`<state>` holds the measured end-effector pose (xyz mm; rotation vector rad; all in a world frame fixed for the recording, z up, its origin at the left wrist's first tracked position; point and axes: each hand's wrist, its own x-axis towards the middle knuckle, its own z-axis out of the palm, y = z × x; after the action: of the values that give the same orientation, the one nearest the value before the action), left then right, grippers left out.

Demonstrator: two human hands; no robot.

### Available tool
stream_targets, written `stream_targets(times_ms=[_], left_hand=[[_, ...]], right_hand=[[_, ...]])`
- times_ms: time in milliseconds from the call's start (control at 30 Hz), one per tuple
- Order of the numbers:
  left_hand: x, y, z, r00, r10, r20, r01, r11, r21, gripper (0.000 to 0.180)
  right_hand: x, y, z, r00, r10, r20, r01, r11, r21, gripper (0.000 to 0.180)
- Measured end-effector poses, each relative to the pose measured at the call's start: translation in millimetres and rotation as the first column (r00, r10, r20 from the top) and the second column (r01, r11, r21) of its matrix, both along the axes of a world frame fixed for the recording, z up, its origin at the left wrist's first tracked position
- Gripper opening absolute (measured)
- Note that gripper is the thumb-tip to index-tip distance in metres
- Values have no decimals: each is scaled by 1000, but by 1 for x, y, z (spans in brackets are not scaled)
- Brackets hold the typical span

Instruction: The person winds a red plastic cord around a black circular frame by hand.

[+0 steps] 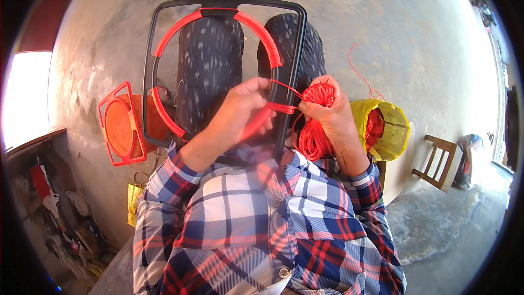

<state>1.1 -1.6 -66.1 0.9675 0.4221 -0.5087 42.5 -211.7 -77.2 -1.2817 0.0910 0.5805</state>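
Note:
A black rectangular frame with a round inner ring rests over my lap. Red cord is wound tightly around several stretches of that ring, such as the wrapped part at the upper right; bare black shows between them. My left hand is closed around the ring's lower right side, thumb and finger near a strand of cord. In my right hand is a thick bundle of red cord, gripped near its top. Taut strands run from the bundle past the frame's right bar to the ring.
On my right stands a yellow bag with red material inside, a loose red cord trailing on the floor beside it. Farther right is a small wooden stool. To my left sits an orange-red round object with a red frame.

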Motion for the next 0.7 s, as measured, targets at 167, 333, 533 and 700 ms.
stream_targets(times_ms=[167,333,533,700], left_hand=[[-2,9,-6,999,-50,-8,50,999,9,29],[-2,9,-11,988,-150,-32,150,989,11,32],[3,3,-8,989,-114,-96,113,994,-12,34],[2,1,-11,990,-96,-102,99,995,26,35]], right_hand=[[0,0,-3,1000,7,-7,-7,1000,2,39],[0,0,-3,1000,23,12,-23,1000,-8,39],[0,1,3,1000,29,9,-29,999,-33,37],[1,1,5,999,33,8,-33,999,-27,36]])
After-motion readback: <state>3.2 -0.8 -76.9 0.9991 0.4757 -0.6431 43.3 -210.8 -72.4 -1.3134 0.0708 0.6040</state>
